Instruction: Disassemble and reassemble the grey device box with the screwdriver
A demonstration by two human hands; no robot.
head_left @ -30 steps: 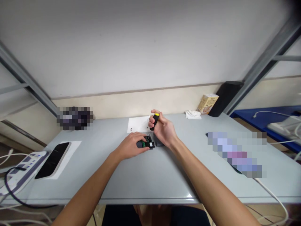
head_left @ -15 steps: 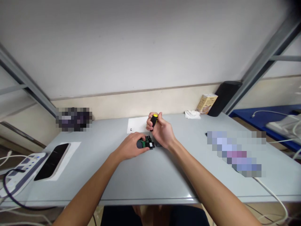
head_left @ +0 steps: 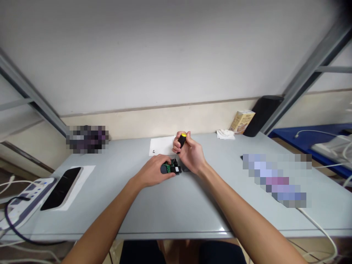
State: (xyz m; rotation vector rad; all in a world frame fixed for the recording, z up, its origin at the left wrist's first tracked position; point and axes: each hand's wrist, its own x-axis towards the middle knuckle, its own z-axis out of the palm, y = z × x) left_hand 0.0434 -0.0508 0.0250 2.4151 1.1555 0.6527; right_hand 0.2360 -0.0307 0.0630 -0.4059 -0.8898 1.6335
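Note:
My left hand (head_left: 155, 171) is closed around a small electronic device (head_left: 172, 167) with a green circuit board and black parts, low over the table. In my right hand (head_left: 190, 152) is a screwdriver (head_left: 182, 140) with a black handle and yellow end, its shaft side angled down toward the board. Fingers wrap the handle, and the thumb lies along it. Whether the tip touches a screw is too small to tell. Behind the hands lies a white sheet (head_left: 161, 146) with a few tiny dark pieces (head_left: 153, 151), perhaps screws. A dark grey part (head_left: 186, 169) shows under my right wrist.
On the grey table (head_left: 176, 212), a phone (head_left: 62, 189) and a power strip (head_left: 30, 198) lie at left. A yellow carton (head_left: 242, 122), crumpled tissue (head_left: 225, 134) and black cylinder (head_left: 263, 115) stand back right. A white cable (head_left: 316, 223) crosses the right front edge.
The screwdriver handle is turned or tilted slightly in my right hand. My left hand and the device keep their places; the whole view shifts a little.

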